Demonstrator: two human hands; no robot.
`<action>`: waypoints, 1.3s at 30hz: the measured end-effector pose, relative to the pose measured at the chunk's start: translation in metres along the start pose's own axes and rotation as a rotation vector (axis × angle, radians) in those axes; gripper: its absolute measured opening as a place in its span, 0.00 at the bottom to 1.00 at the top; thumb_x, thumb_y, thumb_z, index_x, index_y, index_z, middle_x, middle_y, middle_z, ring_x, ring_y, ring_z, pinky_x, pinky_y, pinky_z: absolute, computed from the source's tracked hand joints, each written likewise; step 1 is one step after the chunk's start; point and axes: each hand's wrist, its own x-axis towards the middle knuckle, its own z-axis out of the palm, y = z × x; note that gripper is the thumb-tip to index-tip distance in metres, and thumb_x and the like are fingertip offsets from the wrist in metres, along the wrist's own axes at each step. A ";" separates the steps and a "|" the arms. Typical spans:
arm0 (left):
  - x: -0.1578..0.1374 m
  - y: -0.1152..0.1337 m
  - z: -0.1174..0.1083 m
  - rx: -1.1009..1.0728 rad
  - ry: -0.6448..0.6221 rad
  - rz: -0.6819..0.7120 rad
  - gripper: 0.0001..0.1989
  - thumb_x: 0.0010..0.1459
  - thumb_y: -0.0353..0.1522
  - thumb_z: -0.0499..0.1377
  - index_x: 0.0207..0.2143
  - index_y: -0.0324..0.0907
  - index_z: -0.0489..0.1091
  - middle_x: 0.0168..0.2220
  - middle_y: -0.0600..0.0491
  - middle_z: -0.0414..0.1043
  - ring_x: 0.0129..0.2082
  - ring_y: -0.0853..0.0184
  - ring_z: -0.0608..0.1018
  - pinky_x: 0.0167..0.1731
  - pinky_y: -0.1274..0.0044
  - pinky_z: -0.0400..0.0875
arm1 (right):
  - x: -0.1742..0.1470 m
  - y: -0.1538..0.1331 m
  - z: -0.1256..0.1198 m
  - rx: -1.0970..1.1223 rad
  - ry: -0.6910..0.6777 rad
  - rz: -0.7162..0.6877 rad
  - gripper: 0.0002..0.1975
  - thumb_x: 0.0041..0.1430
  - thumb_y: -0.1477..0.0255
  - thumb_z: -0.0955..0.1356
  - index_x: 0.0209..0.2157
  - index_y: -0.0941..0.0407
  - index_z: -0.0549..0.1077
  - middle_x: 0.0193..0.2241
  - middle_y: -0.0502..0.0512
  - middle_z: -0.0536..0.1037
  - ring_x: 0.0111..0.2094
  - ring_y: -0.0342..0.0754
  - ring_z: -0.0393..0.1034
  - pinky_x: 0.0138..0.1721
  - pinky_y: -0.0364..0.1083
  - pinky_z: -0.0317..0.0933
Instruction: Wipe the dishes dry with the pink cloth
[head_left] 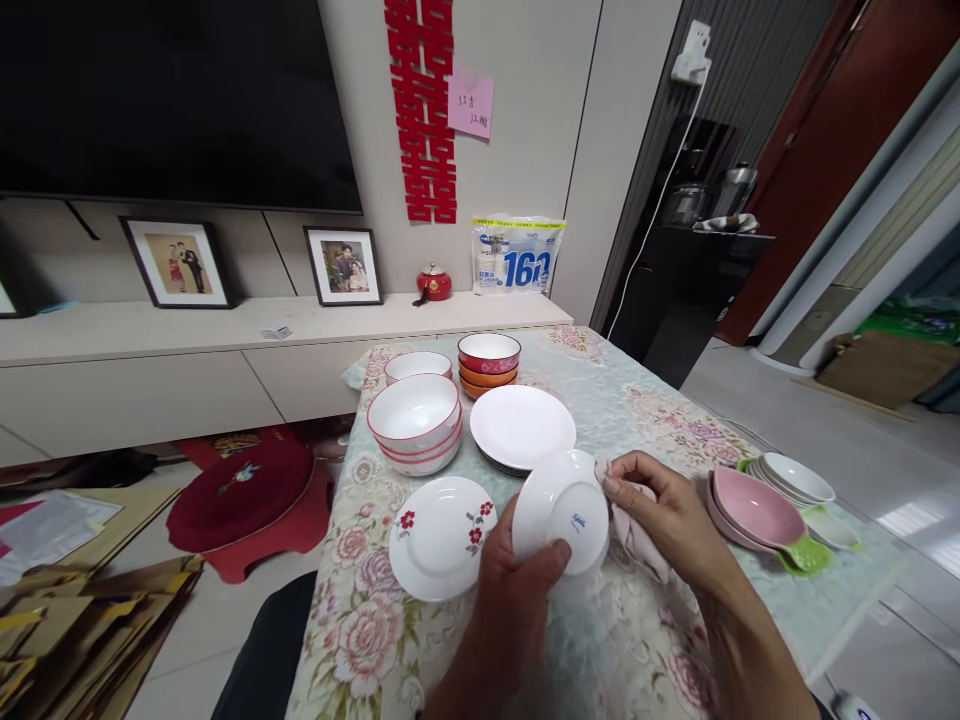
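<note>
My left hand (514, 570) grips a white plate (536, 500) by its lower left edge, thumb on the underside. The plate is tilted up, its base ring and a small blue mark facing me. At its right rim my right hand (667, 510) pinches a pale pink cloth (641, 540), which touches the edge and hangs below the fingers. A white plate with red flowers (439, 545) lies flat on the table to the left. Just behind the held plate is a stack of plain white plates (523, 425).
White bowls with red rims (414, 420) stand stacked at the left, red and orange bowls (489, 365) behind. Pink leaf-shaped dishes (757, 505) and white bowls (799, 475) sit at the right on the flowered tablecloth (367, 640). A red stool (244, 490) is left of the table.
</note>
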 end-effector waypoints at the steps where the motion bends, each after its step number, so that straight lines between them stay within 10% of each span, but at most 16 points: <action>1: 0.000 0.000 0.000 -0.006 0.008 -0.002 0.22 0.45 0.29 0.69 0.46 0.40 0.74 0.37 0.49 0.81 0.41 0.55 0.79 0.46 0.65 0.71 | 0.000 0.002 -0.001 0.061 -0.039 0.040 0.12 0.60 0.59 0.69 0.33 0.54 0.70 0.31 0.50 0.73 0.33 0.46 0.67 0.35 0.44 0.61; 10: 0.002 0.002 -0.002 -0.035 -0.131 -0.167 0.33 0.41 0.30 0.71 0.53 0.41 0.71 0.41 0.48 0.80 0.40 0.59 0.79 0.40 0.72 0.69 | -0.003 -0.002 -0.016 -0.020 -0.047 0.072 0.16 0.57 0.57 0.71 0.30 0.55 0.70 0.28 0.48 0.73 0.30 0.45 0.65 0.32 0.42 0.58; 22: 0.000 -0.006 -0.006 0.130 -0.178 -0.186 0.16 0.51 0.28 0.65 0.44 0.40 0.76 0.33 0.53 0.76 0.33 0.67 0.72 0.37 0.75 0.66 | -0.013 -0.021 0.012 -0.434 0.187 -0.397 0.05 0.64 0.68 0.68 0.35 0.53 0.75 0.32 0.52 0.72 0.36 0.48 0.68 0.38 0.47 0.61; 28: -0.002 -0.003 -0.001 0.342 -0.176 -0.099 0.04 0.51 0.27 0.64 0.31 0.37 0.74 0.27 0.57 0.67 0.28 0.72 0.63 0.29 0.79 0.60 | -0.029 -0.043 0.038 -0.554 0.041 -0.558 0.08 0.67 0.73 0.65 0.43 0.54 0.76 0.33 0.54 0.71 0.36 0.47 0.67 0.37 0.47 0.62; 39: 0.002 -0.008 -0.004 0.151 -0.112 -0.117 0.23 0.48 0.28 0.65 0.49 0.39 0.75 0.33 0.52 0.75 0.33 0.66 0.70 0.37 0.74 0.66 | -0.004 -0.008 0.007 -0.445 0.250 -0.291 0.10 0.66 0.67 0.66 0.38 0.53 0.79 0.28 0.52 0.74 0.32 0.47 0.70 0.33 0.46 0.62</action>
